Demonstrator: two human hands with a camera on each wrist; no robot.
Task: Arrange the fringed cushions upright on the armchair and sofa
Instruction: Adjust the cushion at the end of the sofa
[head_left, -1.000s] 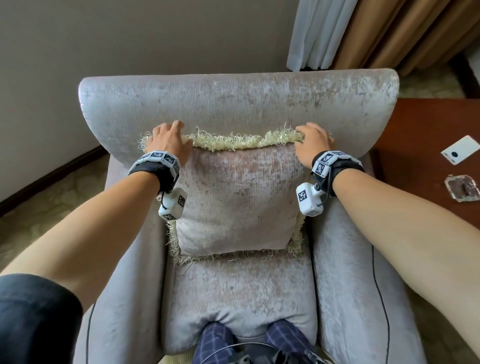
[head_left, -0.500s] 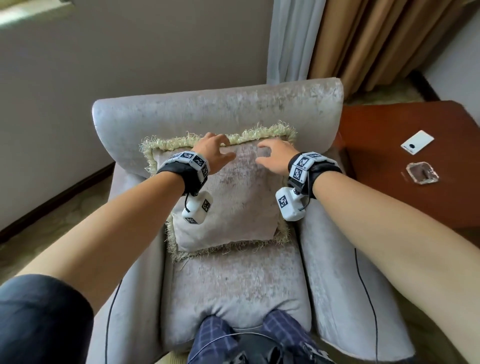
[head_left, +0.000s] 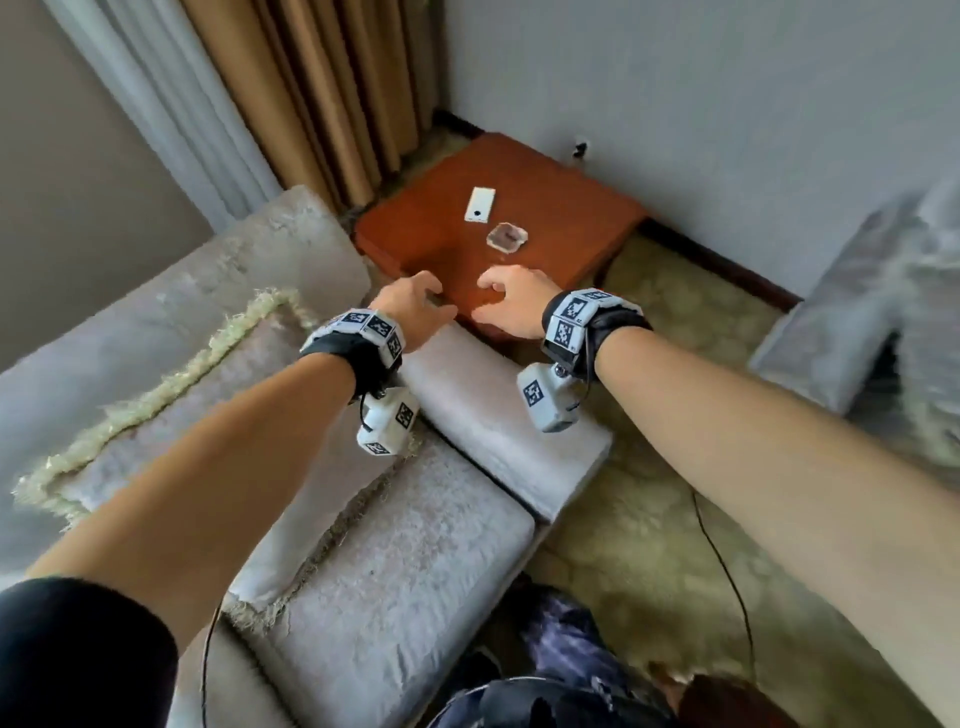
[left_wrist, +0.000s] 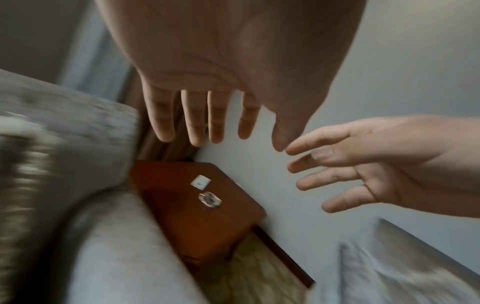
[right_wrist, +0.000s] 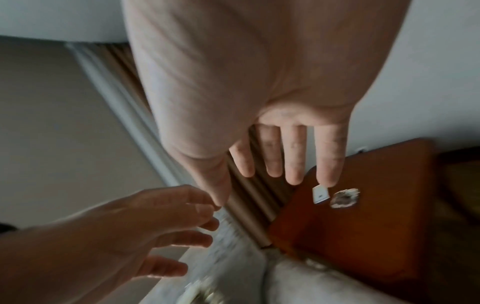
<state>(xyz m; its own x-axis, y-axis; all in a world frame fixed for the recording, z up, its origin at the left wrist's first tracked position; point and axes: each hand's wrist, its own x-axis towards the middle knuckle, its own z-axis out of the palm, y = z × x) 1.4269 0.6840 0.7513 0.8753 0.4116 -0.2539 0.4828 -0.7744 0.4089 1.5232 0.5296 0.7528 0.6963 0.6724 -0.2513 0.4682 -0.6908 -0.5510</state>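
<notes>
Each grip empty with fingers loosely spread, the left hand (head_left: 415, 306) and right hand (head_left: 511, 306) hover mid-frame above the desk (head_left: 561, 218), free, likely, because the fringed cushion (head_left: 218, 395) at left already leans upright against the armchair (head_left: 415, 545).

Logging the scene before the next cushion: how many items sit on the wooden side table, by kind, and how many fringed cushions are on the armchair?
White card on the side table: 1
Clear glass dish: 1
Fringed cushion on the armchair: 1
Total: 3
</notes>
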